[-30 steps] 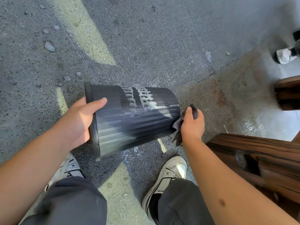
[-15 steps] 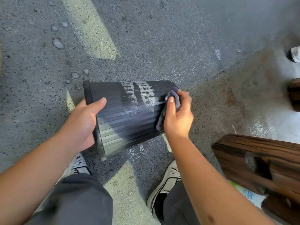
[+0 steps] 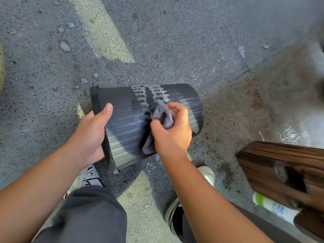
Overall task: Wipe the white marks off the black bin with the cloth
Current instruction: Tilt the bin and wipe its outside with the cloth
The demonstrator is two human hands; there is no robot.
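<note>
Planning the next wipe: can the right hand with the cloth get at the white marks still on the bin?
Probably yes: the right hand presses the cloth just below the white marks, nothing lying between.

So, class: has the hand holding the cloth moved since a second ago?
Yes. The right hand moved the cloth from the bin's base onto its side, toward the white marks.

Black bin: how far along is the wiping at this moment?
Early. The black bin lies tipped, its rim gripped by the left hand. The right hand presses the bunched cloth on the lower end of the white marks. Both white bands above the cloth remain to be wiped.
</note>
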